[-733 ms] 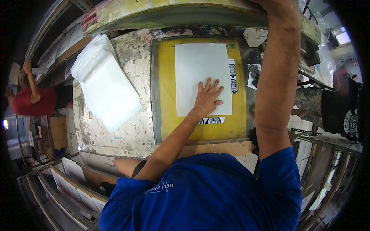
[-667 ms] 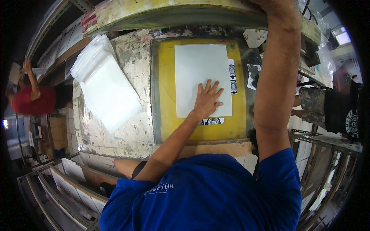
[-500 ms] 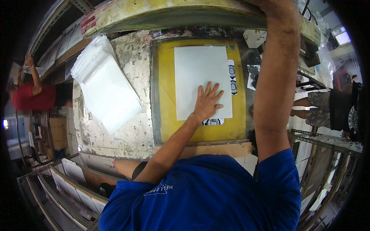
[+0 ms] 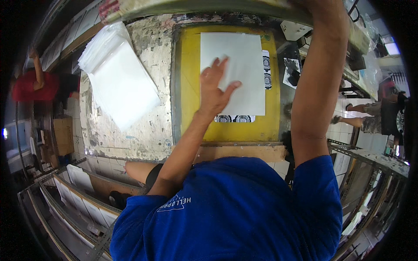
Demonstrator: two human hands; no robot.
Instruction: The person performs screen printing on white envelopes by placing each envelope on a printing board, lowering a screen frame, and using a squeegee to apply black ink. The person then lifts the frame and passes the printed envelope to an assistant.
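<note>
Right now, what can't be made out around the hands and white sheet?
Head view, right hand: fingers cut off by the top edge.
Head view, left hand: motion-blurred fingertips; contact with the white sheet unclear.
Head view, black-and-white emblems: partly hidden under the white sheet.

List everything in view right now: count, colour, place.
Loose sheet: one, white, over the panel
Panel: one, yellow, centre
Printed strips: two visible, black and white, at the sheet's right and near edges
Stacked sheets: uncountable, white, on the tabletop
Tabletop: one, stained off-white, left
Wooden strip: one, brown, panel's near side
Blotched paper: one, white and black, right
Cardboard box: one, brown, far left
Racks: several, greyish, both sides
Co-workers: at least two, red and dark clothing, both sides
Shirt: one, blue, bottom
Left hand: one, over the sheet, fingers spread
Right hand: one, top edge, mostly hidden
</note>
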